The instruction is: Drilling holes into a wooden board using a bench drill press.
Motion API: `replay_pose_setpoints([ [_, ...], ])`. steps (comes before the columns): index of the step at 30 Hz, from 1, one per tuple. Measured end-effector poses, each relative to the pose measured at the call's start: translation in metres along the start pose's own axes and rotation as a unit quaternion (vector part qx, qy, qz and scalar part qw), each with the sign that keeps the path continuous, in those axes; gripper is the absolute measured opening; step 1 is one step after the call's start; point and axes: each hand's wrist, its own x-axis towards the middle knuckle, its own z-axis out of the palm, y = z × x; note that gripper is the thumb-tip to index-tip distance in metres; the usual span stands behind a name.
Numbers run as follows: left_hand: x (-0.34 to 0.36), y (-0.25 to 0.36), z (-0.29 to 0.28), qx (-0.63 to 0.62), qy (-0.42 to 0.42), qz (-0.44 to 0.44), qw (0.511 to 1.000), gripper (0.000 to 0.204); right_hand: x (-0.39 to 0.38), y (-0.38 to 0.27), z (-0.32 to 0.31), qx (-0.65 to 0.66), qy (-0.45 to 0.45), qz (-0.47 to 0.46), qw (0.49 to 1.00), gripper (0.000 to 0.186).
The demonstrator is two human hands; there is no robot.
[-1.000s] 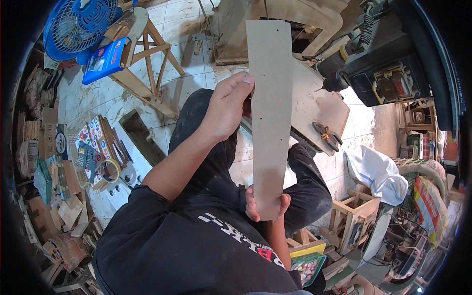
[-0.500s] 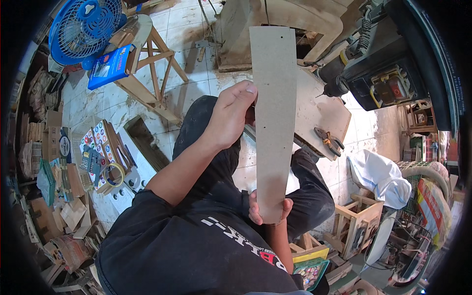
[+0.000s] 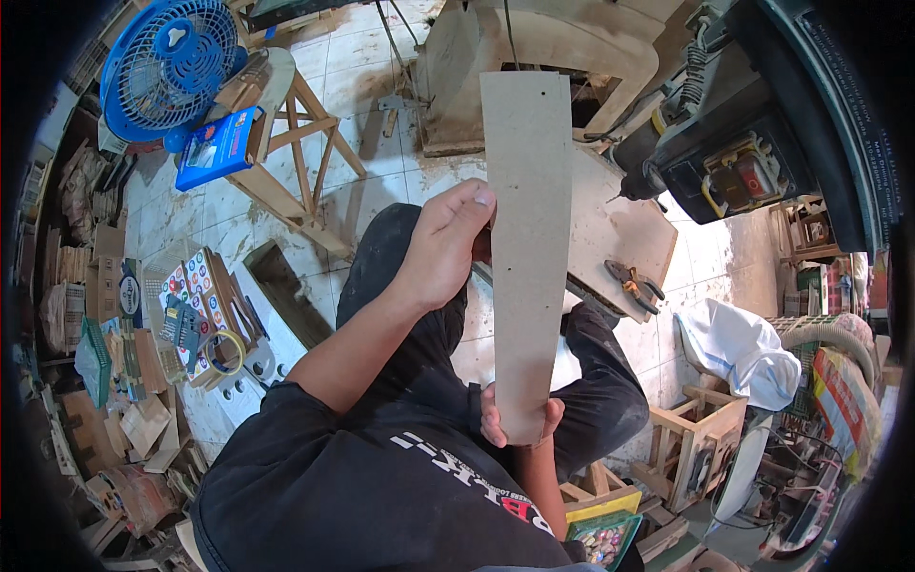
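A long, flat grey-beige board point(image 3: 530, 257) with several small dark holes stands up in front of me, slightly wider at the far end than at the near one. My left hand point(image 3: 446, 236) grips its left edge, thumb along the side, the other fingers mostly hidden behind it. Around the narrow near end, my right hand point(image 3: 553, 416) is closed from beneath, with fingers showing at both sides. Beyond the board's right side, a pair of pliers point(image 3: 634, 286) with orange and black handles lies on a pale wooden panel point(image 3: 610, 205).
A drill press point(image 3: 724, 157) juts in at the upper right. To the upper left a blue fan point(image 3: 170, 71) and a blue box point(image 3: 217, 151) sit on a wooden stool point(image 3: 310, 133). White cloth point(image 3: 739, 353) and a small wooden frame point(image 3: 701, 443) are at my right; wood scraps point(image 3: 143, 424) at left.
The board and both hands appear slightly lower in the view, and the surroundings have shifted a little too. Both hands keep the same hold on the board.
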Motion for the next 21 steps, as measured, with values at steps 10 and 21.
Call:
replay_pose_setpoints([
  [10, 0.0015, -0.0048, 0.0005, 0.002, 0.008, -0.002, 1.000, 0.034, -0.0003, 0.0005, 0.0023, 0.046, 0.032, -0.009, 0.998, 0.100],
  [21, -0.0009, 0.0003, 0.0035, 0.012, -0.008, -0.005, 1.000, 0.035, -0.0007, 0.0019, 0.0020, 0.045, 0.020, -0.011, 0.999, 0.099],
])
